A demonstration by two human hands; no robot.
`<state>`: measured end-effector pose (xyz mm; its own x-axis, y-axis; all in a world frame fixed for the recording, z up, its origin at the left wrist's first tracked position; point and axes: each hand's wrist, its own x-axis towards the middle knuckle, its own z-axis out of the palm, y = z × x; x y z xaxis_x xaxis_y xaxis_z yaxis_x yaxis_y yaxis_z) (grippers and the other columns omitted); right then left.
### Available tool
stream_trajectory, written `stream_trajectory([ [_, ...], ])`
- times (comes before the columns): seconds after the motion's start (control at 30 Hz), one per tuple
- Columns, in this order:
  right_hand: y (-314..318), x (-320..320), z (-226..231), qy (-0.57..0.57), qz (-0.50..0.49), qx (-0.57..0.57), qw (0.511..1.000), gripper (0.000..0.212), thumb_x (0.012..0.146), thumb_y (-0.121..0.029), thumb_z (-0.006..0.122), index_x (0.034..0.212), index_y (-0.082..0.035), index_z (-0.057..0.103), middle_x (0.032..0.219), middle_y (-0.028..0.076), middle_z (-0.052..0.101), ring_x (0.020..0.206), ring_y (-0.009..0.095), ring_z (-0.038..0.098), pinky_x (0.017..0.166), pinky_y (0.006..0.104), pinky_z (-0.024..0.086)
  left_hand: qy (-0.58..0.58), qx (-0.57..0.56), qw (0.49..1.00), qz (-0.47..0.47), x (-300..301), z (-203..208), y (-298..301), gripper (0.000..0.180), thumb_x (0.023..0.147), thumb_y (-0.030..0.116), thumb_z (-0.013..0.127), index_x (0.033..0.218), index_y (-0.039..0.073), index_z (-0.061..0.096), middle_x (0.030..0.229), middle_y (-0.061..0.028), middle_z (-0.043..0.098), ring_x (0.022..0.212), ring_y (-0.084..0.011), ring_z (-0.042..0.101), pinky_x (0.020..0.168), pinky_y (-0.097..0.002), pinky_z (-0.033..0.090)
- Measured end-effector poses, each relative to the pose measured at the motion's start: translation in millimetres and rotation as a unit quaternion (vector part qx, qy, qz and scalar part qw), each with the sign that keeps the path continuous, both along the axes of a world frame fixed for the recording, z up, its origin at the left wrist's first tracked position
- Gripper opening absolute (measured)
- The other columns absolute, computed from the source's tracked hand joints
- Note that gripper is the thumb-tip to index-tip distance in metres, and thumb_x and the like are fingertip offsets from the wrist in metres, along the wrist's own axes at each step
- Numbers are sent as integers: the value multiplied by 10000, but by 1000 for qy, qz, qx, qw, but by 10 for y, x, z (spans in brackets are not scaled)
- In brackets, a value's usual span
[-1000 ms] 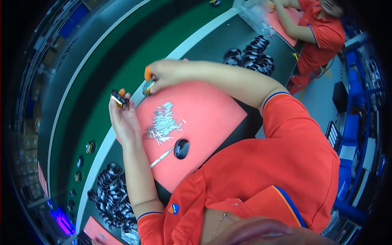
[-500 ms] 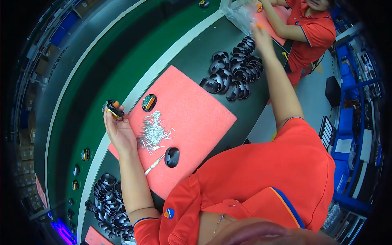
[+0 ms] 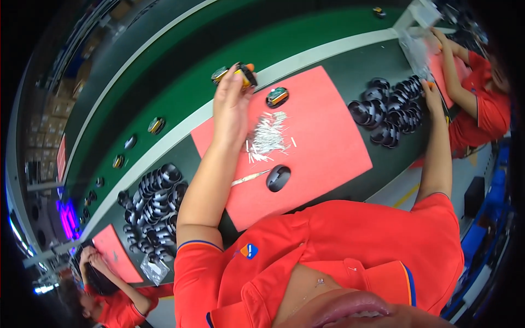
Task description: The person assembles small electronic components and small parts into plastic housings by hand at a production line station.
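My left hand is closed around a black oval device half with a yellow-orange block inside, held up over the far edge of the bench. A similar open device shows just beside its fingers; whether that one is also held I cannot tell. Stretched out to the far right, my right hand is beside a clear plastic bag and a cluster of black oval shells. Its fingers are small and partly hidden, with orange at a fingertip. On the pink foam mat sits another open device with a green circuit board.
The mat also carries a heap of thin white strips, a pale pen-like tool and a black oval shell. More stacked shells lie left. Devices sit along the green belt. Co-workers sit at both sides.
The view has swung, so the bench sits farther right and a co-worker at lower left shows. My right hand, blurred earlier, is now lower beside the shells. My left hand still holds the device half.
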<state>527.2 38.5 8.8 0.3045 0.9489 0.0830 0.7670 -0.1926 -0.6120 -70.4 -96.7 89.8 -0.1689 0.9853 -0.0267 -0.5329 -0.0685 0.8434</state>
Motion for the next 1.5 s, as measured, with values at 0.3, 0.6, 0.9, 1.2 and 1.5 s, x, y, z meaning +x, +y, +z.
stream_trajectory([
  [0.3, -34, -264, 94, 0, 25, 0, 1000, 576, 879, -531, 547, 1059, 13, 609, 819, 55, 591, 713, 135, 514, 722, 258, 398, 0, 27, 999, 26, -272, -221, -81, 329, 950, 214, 536, 1231, 45, 504, 1139, -46, 600, 1015, -110, 544, 919, -296, 412],
  [0.6, -106, -1272, 761, 172, 17, 227, 958, 421, 914, -389, 571, 1182, -67, 612, 850, 18, 607, 675, 76, 531, 611, 201, 426, 2, 5, 1000, 10, -121, -266, -83, 320, 926, 165, 586, 1199, 18, 508, 1090, -66, 614, 989, -135, 595, 910, -307, 480],
  [0.9, -990, -4044, 1003, 408, 353, -38, 841, 430, 959, -284, 501, 1301, -24, 501, 1079, 69, 605, 801, 105, 593, 775, 245, 478, -3, 3, 1000, -14, -11, -272, -129, 300, 919, 140, 595, 1177, 7, 520, 1056, -77, 626, 969, -125, 610, 887, -280, 505],
  [1.2, -1071, -4449, 867, 285, 362, 76, 884, 389, 921, -186, 590, 1270, -29, 524, 1012, 70, 643, 867, 107, 616, 797, 247, 472, -22, -15, 1000, -3, 5, -244, -165, 303, 924, 152, 592, 1174, 1, 513, 1070, -81, 618, 982, -122, 605, 891, -278, 503],
  [1.5, -1089, -4559, 802, 227, 353, 128, 898, 378, 866, -169, 656, 1204, -21, 574, 985, 90, 653, 856, 117, 628, 772, 254, 486, -34, 13, 999, -12, -46, -250, -178, 311, 912, 159, 612, 1169, 11, 518, 1064, -81, 617, 979, -123, 606, 872, -275, 511],
])
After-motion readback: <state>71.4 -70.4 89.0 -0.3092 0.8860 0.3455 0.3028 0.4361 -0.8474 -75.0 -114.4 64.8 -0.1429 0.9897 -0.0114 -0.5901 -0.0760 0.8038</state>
